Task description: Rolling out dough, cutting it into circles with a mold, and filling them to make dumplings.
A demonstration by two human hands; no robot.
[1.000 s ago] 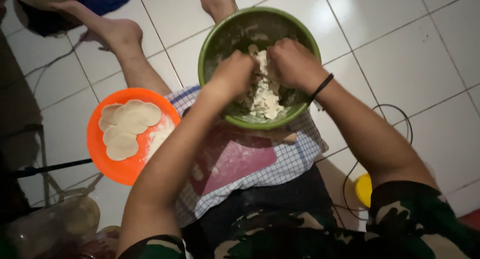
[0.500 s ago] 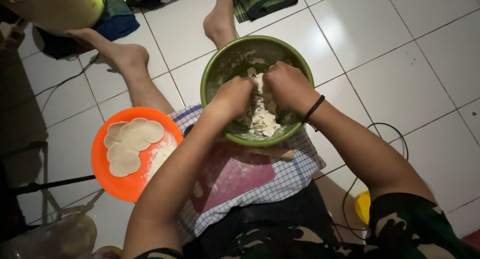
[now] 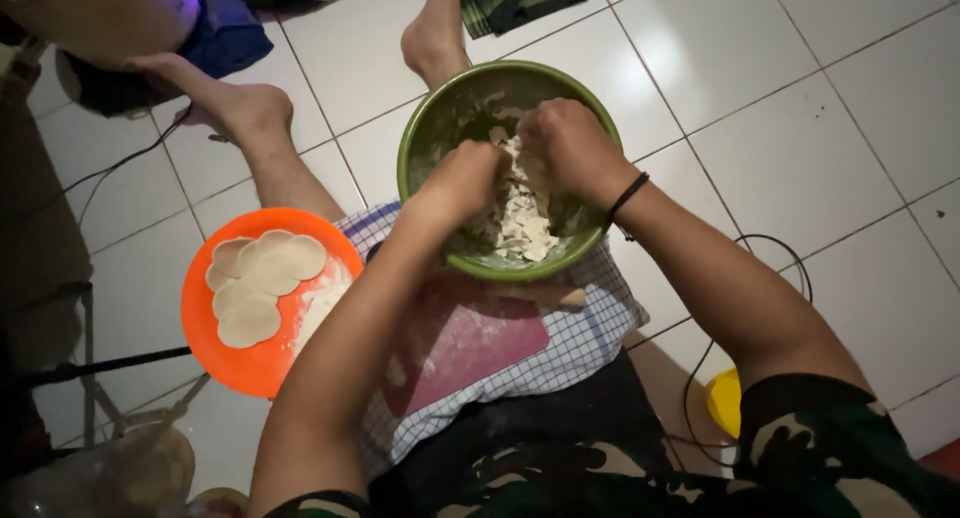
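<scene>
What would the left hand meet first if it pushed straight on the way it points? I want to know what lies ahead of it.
The left hand points forward and down into the green bowl; it would likely press into the pale dough, then the bowl's far wall, though depth is unclear.

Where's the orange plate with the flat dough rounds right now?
In the head view the orange plate sits on the white tiled floor at the person's left, beside the checked cloth and lower left of the green bowl.

White glossy floor tiles [image 3: 800, 108] with grey grout are reflecting soft overhead light. A black cable [image 3: 770, 248] is curling across them, and dim shadow is pooling along the left edge.
</scene>
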